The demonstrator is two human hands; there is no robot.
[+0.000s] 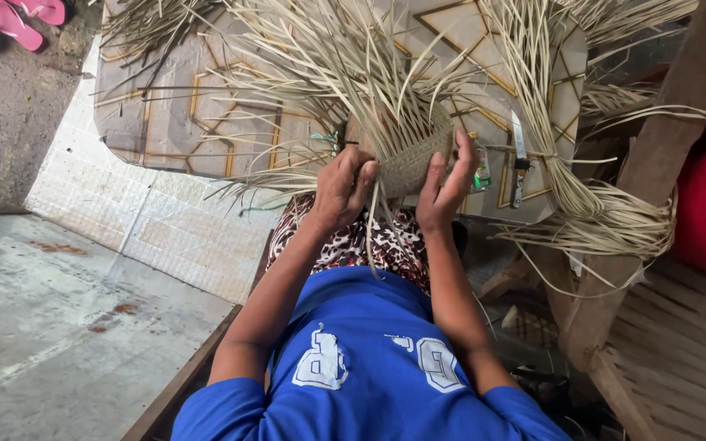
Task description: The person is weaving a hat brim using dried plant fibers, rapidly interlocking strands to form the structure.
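Pink sandals (22, 16) are seen at the far left on the ground, beside a patterned mat (173, 122) strewn with loose dry strips (304, 57). The left hand (343, 186) is closed around pale strips at the edge of a small woven piece (415, 163), which is held up over the lap. The right hand (447, 184) is pressed against the weave's other side, fingers curled. Just beyond, a small bottle (481, 167) and a knife (520, 159) lie, with a bundled sheaf (606, 220) and a wooden post (655, 163) crowding the right.
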